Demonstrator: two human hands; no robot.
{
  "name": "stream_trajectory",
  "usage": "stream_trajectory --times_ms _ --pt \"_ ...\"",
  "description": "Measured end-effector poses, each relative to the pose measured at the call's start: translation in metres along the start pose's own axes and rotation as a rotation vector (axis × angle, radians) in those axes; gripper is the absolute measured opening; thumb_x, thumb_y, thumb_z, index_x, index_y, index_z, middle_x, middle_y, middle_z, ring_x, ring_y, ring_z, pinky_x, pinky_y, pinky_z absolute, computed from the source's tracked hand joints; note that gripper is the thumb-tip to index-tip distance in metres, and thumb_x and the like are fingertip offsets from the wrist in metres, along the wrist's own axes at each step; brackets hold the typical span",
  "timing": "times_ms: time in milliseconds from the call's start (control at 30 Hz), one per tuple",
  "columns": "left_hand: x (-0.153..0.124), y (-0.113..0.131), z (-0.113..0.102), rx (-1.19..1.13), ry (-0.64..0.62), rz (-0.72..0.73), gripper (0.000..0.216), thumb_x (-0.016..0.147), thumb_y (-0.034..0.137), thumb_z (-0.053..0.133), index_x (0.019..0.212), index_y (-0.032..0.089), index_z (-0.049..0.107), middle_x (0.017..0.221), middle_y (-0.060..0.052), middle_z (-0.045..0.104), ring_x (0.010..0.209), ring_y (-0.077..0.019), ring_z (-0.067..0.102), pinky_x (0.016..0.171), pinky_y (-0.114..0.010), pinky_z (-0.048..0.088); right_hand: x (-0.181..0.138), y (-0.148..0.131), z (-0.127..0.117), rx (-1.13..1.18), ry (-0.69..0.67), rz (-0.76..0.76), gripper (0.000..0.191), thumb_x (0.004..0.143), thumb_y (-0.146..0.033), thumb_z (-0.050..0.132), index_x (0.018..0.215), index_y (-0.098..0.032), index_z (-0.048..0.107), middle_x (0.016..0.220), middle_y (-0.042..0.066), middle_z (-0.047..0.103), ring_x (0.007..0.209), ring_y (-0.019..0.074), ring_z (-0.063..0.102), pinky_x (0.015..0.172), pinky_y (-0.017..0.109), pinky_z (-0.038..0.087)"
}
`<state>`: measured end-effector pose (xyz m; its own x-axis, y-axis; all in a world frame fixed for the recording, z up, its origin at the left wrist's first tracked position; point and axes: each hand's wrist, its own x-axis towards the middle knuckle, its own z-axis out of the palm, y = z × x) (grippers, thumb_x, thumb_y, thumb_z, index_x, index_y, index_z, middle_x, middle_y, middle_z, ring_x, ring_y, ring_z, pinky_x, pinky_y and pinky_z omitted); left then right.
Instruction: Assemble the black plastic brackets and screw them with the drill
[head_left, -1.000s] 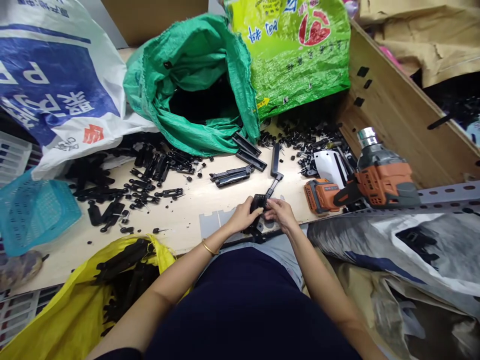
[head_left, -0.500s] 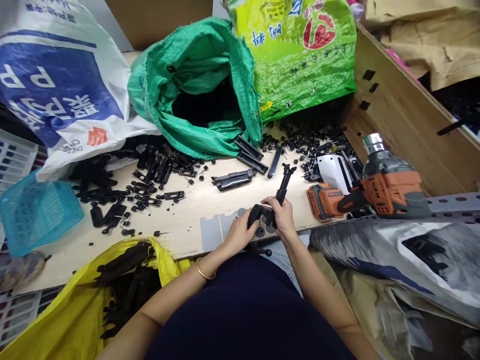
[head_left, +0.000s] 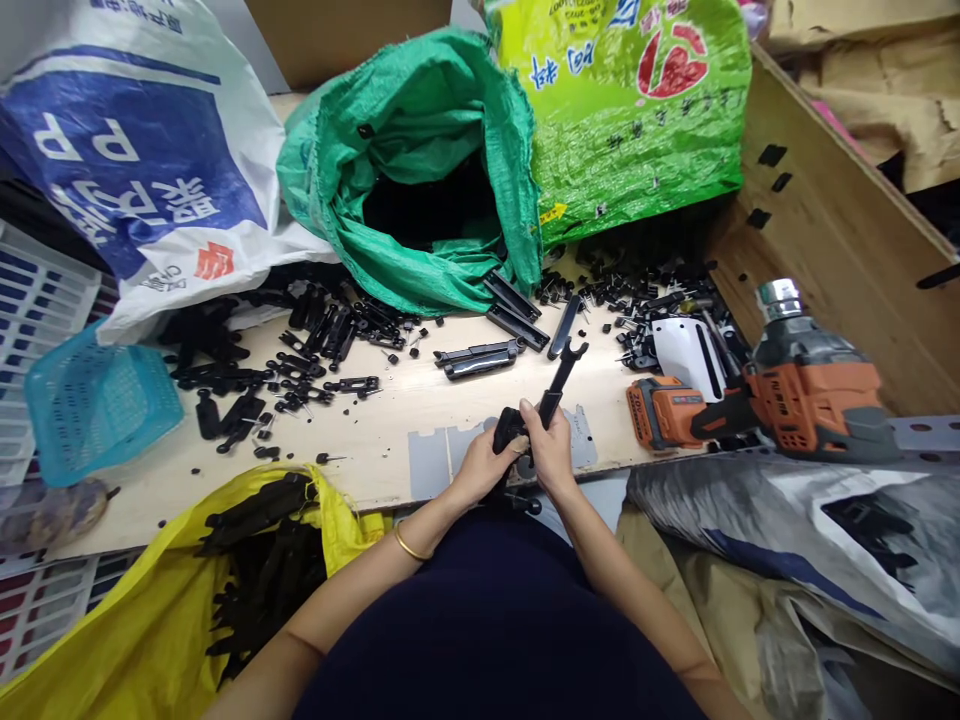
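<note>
My left hand (head_left: 480, 468) is closed on a dark black plastic part (head_left: 510, 428) at the front edge of the bench. Close beside it, my right hand (head_left: 550, 446) grips a long black plastic arm with a forked tip (head_left: 564, 372), which points up and away from me. The two held pieces meet between my hands, but my fingers hide whether they are joined. Below them, a black rounded end (head_left: 531, 506) sticks out near my lap. A thin grey plate (head_left: 427, 465) lies flat on the bench under my hands.
Black channel pieces (head_left: 480, 358) lie ahead of my hands, before an open green sack (head_left: 409, 285). An orange cordless impact wrench (head_left: 810, 395) rests at right. Small black parts (head_left: 322, 335) are scattered left. A yellow bag (head_left: 150, 590) of black parts stands front left, beside a blue basket (head_left: 105, 410).
My hands have drawn closer together, and my right thumb now lies over the arm. The forked tip has turned to show its open prongs. The whole view has shifted slightly.
</note>
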<state>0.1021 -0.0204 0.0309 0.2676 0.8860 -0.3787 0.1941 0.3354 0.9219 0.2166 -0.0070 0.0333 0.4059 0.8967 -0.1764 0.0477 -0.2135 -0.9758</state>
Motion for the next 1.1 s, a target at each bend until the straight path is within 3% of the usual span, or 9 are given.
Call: stream_trajectory --times_ms 100,200,267,367,533,700,967,1100 --pt "-0.002 -0.002 0.002 -0.195 -0.093 -0.122 0.054 0.076 0.067 0.054 0.092 0.016 0.053 0.061 0.004 0.052 0.047 -0.0092 0.047 0.046 -0.021 0.041 -0.002 -0.001 -0.005 0.06 -0.125 0.023 0.036 0.073 -0.049 0.066 0.063 -0.019 0.048 0.056 -0.006 0.044 0.054 0.0085 0.04 0.051 0.022 0.035" --pt "-0.003 -0.006 0.001 -0.222 -0.08 -0.175 0.054 0.074 0.067 0.056 0.09 0.016 0.052 0.06 0.004 0.051 0.045 -0.0083 0.046 0.045 -0.021 0.04 0.002 -0.006 -0.011 0.191 -0.074 0.121 0.039 0.071 -0.051 0.067 0.058 -0.019 0.048 0.053 -0.005 0.047 0.05 0.0087 0.043 0.05 0.023 0.037" --pt "-0.004 -0.008 0.0 -0.121 -0.053 -0.125 0.048 0.074 0.061 0.06 0.091 0.016 0.055 0.06 0.004 0.052 0.047 -0.0093 0.048 0.047 -0.021 0.04 0.006 -0.011 -0.012 0.275 -0.022 0.178 0.037 0.068 -0.052 0.068 0.06 -0.018 0.055 0.057 -0.002 0.055 0.054 0.0107 0.05 0.055 0.024 0.043" --pt "-0.006 -0.007 0.0 0.083 -0.021 -0.022 0.036 0.075 0.047 0.063 0.092 0.016 0.059 0.066 0.002 0.058 0.059 -0.0134 0.056 0.056 -0.023 0.044 0.009 -0.016 -0.008 0.298 -0.089 0.266 0.037 0.066 -0.053 0.069 0.063 -0.017 0.065 0.063 0.004 0.065 0.058 0.0147 0.059 0.06 0.027 0.048" --pt "-0.011 0.003 0.0 0.312 0.069 0.078 0.025 0.079 0.027 0.059 0.1 0.016 0.059 0.083 -0.003 0.066 0.078 -0.0184 0.063 0.07 -0.027 0.047 0.008 -0.016 -0.004 0.268 -0.16 0.323 0.041 0.068 -0.054 0.066 0.061 -0.015 0.068 0.062 0.008 0.069 0.054 0.0155 0.06 0.051 0.025 0.047" --pt "-0.014 0.003 -0.004 0.408 0.005 0.099 0.026 0.078 0.023 0.058 0.103 0.016 0.059 0.082 -0.004 0.067 0.077 -0.0197 0.064 0.071 -0.029 0.048 0.008 -0.019 -0.007 0.289 -0.258 0.441 0.045 0.068 -0.058 0.064 0.057 -0.014 0.068 0.056 0.009 0.068 0.048 0.0153 0.059 0.043 0.024 0.044" --pt "-0.019 0.003 -0.003 0.443 -0.009 0.101 0.031 0.076 0.02 0.059 0.107 0.017 0.056 0.087 -0.007 0.068 0.08 -0.0235 0.066 0.073 -0.033 0.05 0.005 -0.016 0.001 0.244 -0.236 0.368 0.046 0.069 -0.058 0.062 0.048 -0.016 0.062 0.046 0.004 0.061 0.041 0.012 0.051 0.042 0.025 0.041" --pt "-0.023 0.004 -0.003 0.481 0.017 0.105 0.032 0.077 0.017 0.058 0.109 0.017 0.054 0.09 -0.008 0.068 0.082 -0.0249 0.066 0.073 -0.034 0.051 -0.001 -0.014 0.008 0.267 -0.077 0.264 0.042 0.071 -0.053 0.062 0.049 -0.018 0.056 0.047 0.002 0.06 0.043 0.0118 0.052 0.045 0.025 0.042"
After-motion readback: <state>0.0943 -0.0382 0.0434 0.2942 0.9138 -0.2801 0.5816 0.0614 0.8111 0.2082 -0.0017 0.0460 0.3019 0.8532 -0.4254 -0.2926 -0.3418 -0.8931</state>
